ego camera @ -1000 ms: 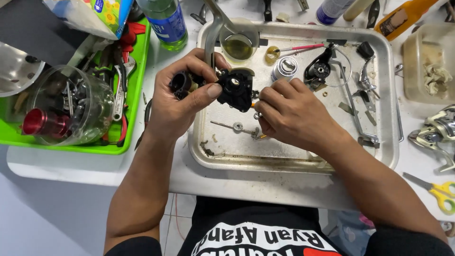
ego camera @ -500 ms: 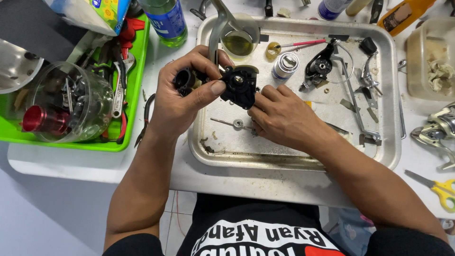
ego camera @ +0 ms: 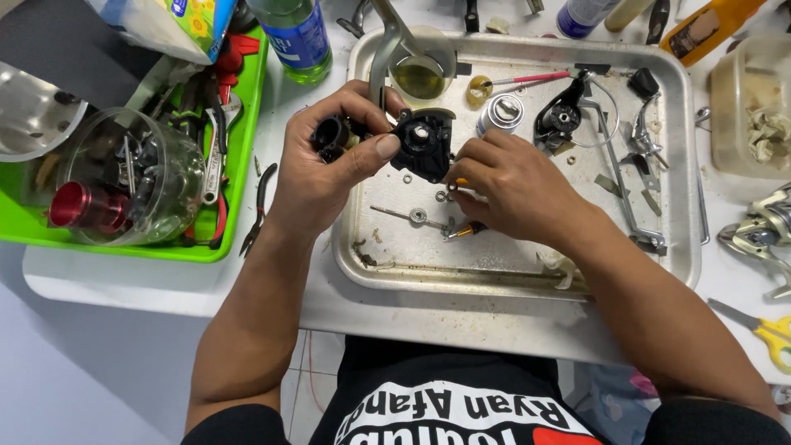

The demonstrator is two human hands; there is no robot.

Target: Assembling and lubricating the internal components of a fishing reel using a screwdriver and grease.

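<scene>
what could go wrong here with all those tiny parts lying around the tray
1. The loose washers lie right beside the right hand; a nudge could scatter them across the metal tray.
2. The black reel body is pinched only by the left hand above the tray, so it might slip.
3. The cup of yellowish liquid sits close behind and could tip.

The right hand (ego camera: 511, 185) hides the tool tip beneath its fingers; the left hand (ego camera: 329, 165) covers the black reel body's (ego camera: 424, 144) rear.
</scene>
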